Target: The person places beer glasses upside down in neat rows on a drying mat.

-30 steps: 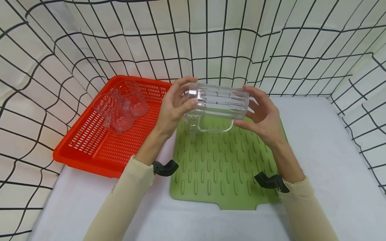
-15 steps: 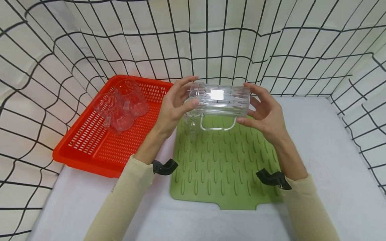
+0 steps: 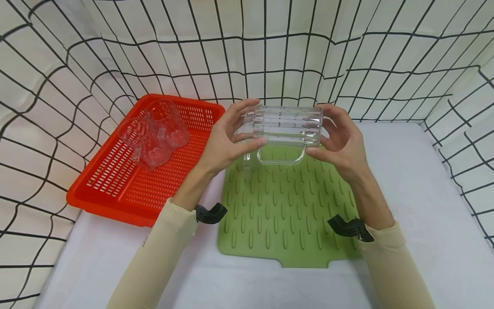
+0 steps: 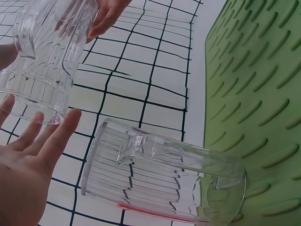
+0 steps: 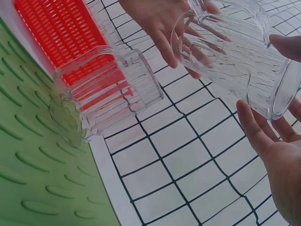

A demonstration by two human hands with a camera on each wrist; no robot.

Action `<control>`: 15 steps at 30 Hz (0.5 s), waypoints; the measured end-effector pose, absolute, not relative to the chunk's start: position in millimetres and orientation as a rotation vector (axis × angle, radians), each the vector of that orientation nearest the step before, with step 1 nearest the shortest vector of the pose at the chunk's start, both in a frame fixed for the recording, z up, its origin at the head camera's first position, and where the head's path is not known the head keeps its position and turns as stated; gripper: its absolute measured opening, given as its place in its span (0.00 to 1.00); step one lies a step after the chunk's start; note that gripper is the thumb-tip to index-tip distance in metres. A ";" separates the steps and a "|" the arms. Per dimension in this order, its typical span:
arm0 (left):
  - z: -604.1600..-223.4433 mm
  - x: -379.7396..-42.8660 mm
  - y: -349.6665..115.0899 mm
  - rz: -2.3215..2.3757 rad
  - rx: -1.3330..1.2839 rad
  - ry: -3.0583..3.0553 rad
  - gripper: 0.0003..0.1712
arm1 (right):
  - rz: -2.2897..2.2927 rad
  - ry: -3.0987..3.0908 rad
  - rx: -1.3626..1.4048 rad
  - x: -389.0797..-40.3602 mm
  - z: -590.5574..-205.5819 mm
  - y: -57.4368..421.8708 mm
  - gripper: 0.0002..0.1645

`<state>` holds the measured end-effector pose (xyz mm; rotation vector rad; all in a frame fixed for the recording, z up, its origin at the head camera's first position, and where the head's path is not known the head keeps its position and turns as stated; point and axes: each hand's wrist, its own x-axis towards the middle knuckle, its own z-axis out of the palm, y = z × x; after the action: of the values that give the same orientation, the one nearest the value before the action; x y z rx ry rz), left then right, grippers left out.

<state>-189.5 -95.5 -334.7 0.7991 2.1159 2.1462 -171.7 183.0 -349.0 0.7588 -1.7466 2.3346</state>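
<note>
Both hands hold a clear glass mug (image 3: 287,124) on its side above the back of the green drying mat (image 3: 289,214), its handle hanging down. My left hand (image 3: 221,141) grips the left end, thumb in front and fingers behind. At the other end, my right hand (image 3: 345,148) pinches the mug between thumb and fingers. A second clear mug (image 4: 150,179) stands on the mat, showing in the left wrist view; in the head view the held mug and left hand mostly cover it, leaving its handle visible.
A red perforated basket (image 3: 112,214) sits on the left with clear mugs (image 3: 170,124) lying in it. White cloth walls with a black grid (image 3: 285,56) rise behind and at both sides. White table cloth (image 3: 417,193) extends right of the mat.
The held mug has shifted slightly right and turned about its length, and its handle has moved with it. The left thumb reaches further along the mug. Basket and mat stay put.
</note>
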 end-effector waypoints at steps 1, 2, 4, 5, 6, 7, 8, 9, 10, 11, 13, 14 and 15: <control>-334.3 -189.3 -95.1 2.143 0.802 2.127 0.43 | 2.332 -1.747 0.762 -171.5 -348.6 183.5 0.51; -333.9 -189.0 -94.7 2.135 0.803 2.141 0.42 | 2.334 -1.746 0.765 -171.2 -348.6 184.3 0.51; -333.1 -188.5 -93.8 2.111 0.804 2.173 0.41 | 2.336 -1.744 0.777 -170.5 -348.1 185.8 0.50; -332.5 -188.2 -93.6 2.099 0.800 2.188 0.41 | 2.340 -1.738 0.782 -170.1 -348.0 186.5 0.49; -332.1 -188.0 -93.2 2.086 0.797 2.205 0.41 | 2.344 -1.728 0.790 -169.8 -347.6 187.1 0.49; -331.7 -187.7 -92.9 2.072 0.792 2.223 0.40 | 2.352 -1.715 0.801 -169.5 -347.0 187.4 0.48; -331.3 -187.4 -92.7 2.061 0.787 2.236 0.40 | 2.358 -1.701 0.812 -169.3 -346.3 187.6 0.48; -330.8 -187.1 -92.4 2.054 0.781 2.246 0.40 | 2.364 -1.685 0.824 -169.1 -345.6 187.7 0.47; -330.3 -186.6 -92.3 2.046 0.777 2.254 0.40 | 2.372 -1.665 0.833 -169.1 -344.8 187.7 0.47; -330.0 -186.1 -92.2 2.036 0.773 2.265 0.39 | 2.382 -1.643 0.842 -169.0 -343.9 187.6 0.47; -329.9 -185.3 -92.3 2.017 0.764 2.287 0.39 | 2.400 -1.602 0.856 -169.0 -342.2 187.4 0.47; -330.0 -184.8 -92.4 2.005 0.760 2.300 0.38 | 2.405 -1.588 0.857 -169.1 -341.5 187.3 0.47; -330.3 -184.4 -92.6 1.993 0.755 2.316 0.38 | 2.408 -1.576 0.859 -169.2 -340.7 187.3 0.47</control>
<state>-184.4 -92.6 -330.3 0.7555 2.3155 1.9932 -169.2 187.3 -340.7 0.8586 -1.5756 2.4077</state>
